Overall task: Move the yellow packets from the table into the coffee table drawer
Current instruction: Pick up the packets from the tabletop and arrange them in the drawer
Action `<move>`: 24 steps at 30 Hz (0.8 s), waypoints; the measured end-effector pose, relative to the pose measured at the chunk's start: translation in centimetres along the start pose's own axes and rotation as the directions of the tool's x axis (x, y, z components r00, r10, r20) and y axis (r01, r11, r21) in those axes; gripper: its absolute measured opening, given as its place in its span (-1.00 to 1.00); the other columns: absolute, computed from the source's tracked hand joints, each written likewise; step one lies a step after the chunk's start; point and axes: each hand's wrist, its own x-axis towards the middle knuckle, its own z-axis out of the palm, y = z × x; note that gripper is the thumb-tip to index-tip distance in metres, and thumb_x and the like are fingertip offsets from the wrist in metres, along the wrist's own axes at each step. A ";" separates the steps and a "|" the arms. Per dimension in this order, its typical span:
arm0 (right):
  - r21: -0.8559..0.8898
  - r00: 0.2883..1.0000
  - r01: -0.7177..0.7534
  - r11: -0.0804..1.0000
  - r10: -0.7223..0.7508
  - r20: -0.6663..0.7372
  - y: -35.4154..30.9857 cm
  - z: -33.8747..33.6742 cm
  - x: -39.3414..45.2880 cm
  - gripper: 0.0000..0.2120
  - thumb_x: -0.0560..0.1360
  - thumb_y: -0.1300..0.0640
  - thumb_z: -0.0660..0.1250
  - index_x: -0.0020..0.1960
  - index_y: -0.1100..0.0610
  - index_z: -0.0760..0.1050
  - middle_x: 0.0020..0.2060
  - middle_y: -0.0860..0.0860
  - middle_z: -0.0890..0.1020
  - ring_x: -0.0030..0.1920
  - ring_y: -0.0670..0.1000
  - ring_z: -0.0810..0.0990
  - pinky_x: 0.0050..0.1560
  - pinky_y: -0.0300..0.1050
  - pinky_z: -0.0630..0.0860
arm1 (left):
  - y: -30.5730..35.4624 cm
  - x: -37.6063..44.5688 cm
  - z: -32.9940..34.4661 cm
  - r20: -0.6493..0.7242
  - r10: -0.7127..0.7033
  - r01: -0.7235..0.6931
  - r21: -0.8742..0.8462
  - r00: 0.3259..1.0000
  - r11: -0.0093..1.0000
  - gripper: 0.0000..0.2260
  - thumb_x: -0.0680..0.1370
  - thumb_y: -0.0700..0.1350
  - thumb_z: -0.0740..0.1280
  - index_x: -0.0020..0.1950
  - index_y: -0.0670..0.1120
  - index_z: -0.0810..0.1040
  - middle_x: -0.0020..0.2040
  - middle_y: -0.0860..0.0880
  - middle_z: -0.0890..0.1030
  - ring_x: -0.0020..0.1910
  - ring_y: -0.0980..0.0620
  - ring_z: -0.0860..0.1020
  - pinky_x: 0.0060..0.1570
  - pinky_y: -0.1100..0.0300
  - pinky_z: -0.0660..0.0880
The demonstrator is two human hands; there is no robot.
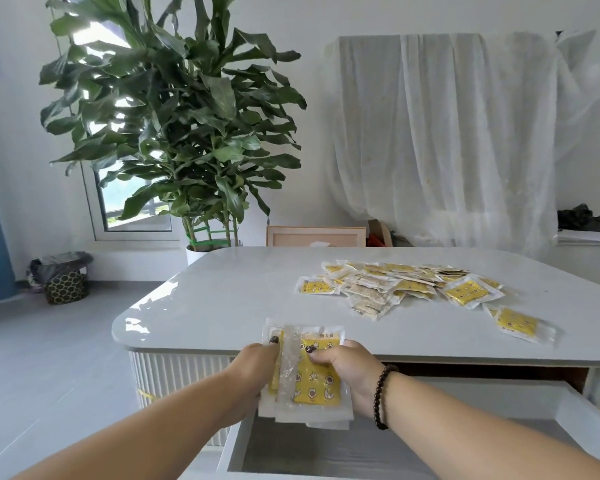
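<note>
Above the open white coffee table drawer (430, 441), left hand (253, 372) and right hand (350, 372) clamp a stack of flat yellow plastic-wrapped packets (312, 372) — light, limp, probably slippery, best pinched along opposite edges; beyond the drawer, more packets (406, 285) lie on the glossy tabletop (222, 292).

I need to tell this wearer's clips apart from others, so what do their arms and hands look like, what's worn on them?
Both forearms are bare, with no sleeves in view. The right wrist wears a bracelet of dark round beads. The left hand has no ring, watch or band that shows. The fingernails visible on both the left hand and the right hand are painted a dark colour. No gloves.
</note>
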 end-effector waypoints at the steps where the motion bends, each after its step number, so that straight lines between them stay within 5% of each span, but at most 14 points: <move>1: -0.029 1.000 -0.016 0.999 0.016 0.000 0.4 -0.1 0.4 -0.72 0.45 0.29 0.38 0.13 0.33 0.48 -0.11 0.20 0.66 -0.12 0.15 0.67 -0.03 0.07 0.63 | -0.3 0.3 -0.3 0.006 -0.014 0.013 0.078 1.000 0.997 -0.76 0.62 -0.06 0.14 -0.07 -0.14 0.53 -0.08 -0.10 0.62 -0.06 -0.13 0.55 -0.02 0.12 0.46; 4: -0.116 0.996 -0.086 0.990 0.084 -0.019 1.8 -0.6 1.9 -0.73 0.45 0.29 0.37 0.13 0.32 0.48 -0.10 0.21 0.65 -0.14 0.14 0.66 -0.04 0.05 0.63 | -0.7 1.6 -1.3 -0.044 0.019 -0.003 0.346 0.999 0.938 -0.77 0.67 -0.06 0.09 -0.19 -0.02 0.32 -0.24 0.03 0.32 -0.16 -0.03 0.38 -0.10 0.18 0.34; 6: -0.251 0.991 -0.134 0.959 0.125 -0.053 3.1 -0.8 3.0 -0.80 0.45 0.27 0.37 0.05 0.31 0.53 -0.07 0.18 0.65 -0.10 0.11 0.65 0.08 0.02 0.59 | -0.7 2.2 -2.4 -0.067 0.071 -0.040 0.378 0.995 0.925 -0.81 0.67 0.00 0.11 0.02 -0.10 0.37 -0.20 0.04 0.34 -0.24 0.08 0.39 -0.16 0.20 0.38; 8: -0.602 0.986 -0.147 0.785 0.164 -0.026 4.0 -0.4 4.0 -0.91 0.53 0.16 0.29 -0.14 0.14 0.47 -0.07 0.09 0.56 -0.16 -0.06 0.56 -0.02 -0.25 0.52 | -0.8 2.3 -3.5 -0.066 0.068 -0.033 0.431 0.996 0.902 -0.66 0.64 0.10 0.10 0.29 -0.10 0.30 -0.01 -0.03 0.47 -0.04 0.03 0.47 -0.02 0.18 0.41; 10: -0.853 0.975 -0.117 0.509 0.222 -0.001 4.5 0.8 4.8 -0.73 0.61 0.09 0.12 -0.26 0.10 0.36 -0.16 0.07 0.46 -0.28 -0.12 0.41 -0.25 -0.36 0.33 | -1.1 2.5 -4.2 -0.058 0.060 -0.022 0.514 0.997 0.857 -0.53 0.62 0.14 0.11 0.42 -0.12 0.23 0.20 -0.09 0.49 0.18 -0.07 0.47 0.12 0.11 0.42; 13: -0.954 0.972 -0.019 0.300 0.230 0.053 4.5 2.6 6.6 -0.70 0.65 0.06 0.03 0.05 0.19 0.47 0.03 0.15 0.53 -0.09 -0.05 0.53 -0.11 -0.29 0.42 | -2.0 2.8 -4.3 -0.012 0.042 -0.028 0.571 0.999 0.820 -0.48 0.61 0.15 0.12 0.43 -0.16 0.20 0.21 -0.09 0.48 0.02 -0.04 0.51 -0.03 0.14 0.45; 15: -0.952 0.979 -0.002 0.307 0.195 0.061 4.4 3.5 8.2 -0.67 0.65 0.08 0.02 -0.25 0.13 0.32 -0.26 0.07 0.39 -0.34 -0.13 0.29 -0.35 -0.36 0.21 | -2.4 2.9 -4.1 0.016 0.061 -0.059 0.594 0.998 0.803 -0.49 0.62 0.14 0.12 0.43 -0.16 0.17 0.14 -0.02 0.46 -0.05 0.02 0.47 -0.05 0.17 0.42; 17: -0.949 0.981 -0.001 0.315 0.184 0.061 4.7 4.8 10.0 -0.61 0.65 0.12 0.02 -0.36 0.08 0.15 -0.37 0.01 0.23 -0.40 -0.13 0.17 -0.41 -0.34 0.13 | -3.0 3.2 -4.1 0.034 0.084 -0.088 0.587 0.996 0.805 -0.52 0.63 0.08 0.13 0.45 -0.14 0.13 0.00 0.02 0.46 -0.14 0.08 0.44 -0.15 0.23 0.40; 19: -0.940 0.976 -0.016 0.340 0.211 0.059 5.6 6.0 10.7 -0.67 0.65 0.16 0.01 -0.21 0.19 0.42 -0.22 0.19 0.45 -0.22 -0.05 0.45 -0.22 -0.35 0.35 | -3.6 3.6 -4.4 0.045 0.104 -0.111 0.563 0.994 0.819 -0.60 0.62 -0.03 0.17 0.40 -0.10 0.16 -0.05 0.00 0.49 -0.15 0.04 0.46 -0.23 0.25 0.40; 20: -0.946 0.971 -0.011 0.323 0.230 0.068 6.2 6.1 10.9 -0.67 0.66 0.17 -0.01 0.07 0.27 0.51 0.06 0.28 0.52 0.06 0.06 0.53 0.04 -0.23 0.42 | -4.0 4.0 -4.7 0.039 0.121 -0.122 0.569 0.992 0.813 -0.67 0.60 -0.08 0.19 0.34 -0.09 0.23 -0.01 0.01 0.52 -0.10 0.02 0.50 -0.20 0.24 0.45; 22: -0.956 0.966 0.009 0.293 0.245 0.084 6.9 6.2 10.9 -0.62 0.66 0.16 0.01 0.40 0.30 0.34 0.39 0.19 0.39 0.39 0.12 0.36 0.33 -0.10 0.29 | -4.7 4.5 -5.3 0.011 0.169 -0.141 0.604 0.986 0.784 -0.81 0.53 -0.18 0.22 0.13 -0.03 0.45 0.03 0.01 0.60 -0.01 0.00 0.59 -0.06 0.17 0.54; 24: -0.964 0.958 0.065 0.259 0.253 0.132 7.3 5.6 10.9 -0.60 0.64 0.14 0.08 0.42 0.27 0.31 0.41 0.17 0.37 0.42 0.13 0.32 0.37 -0.08 0.26 | -5.4 4.6 -5.5 0.036 0.200 -0.179 0.620 0.979 0.764 -0.80 0.47 -0.26 0.21 -0.09 0.03 0.52 -0.04 0.01 0.65 -0.02 0.02 0.62 0.02 0.15 0.58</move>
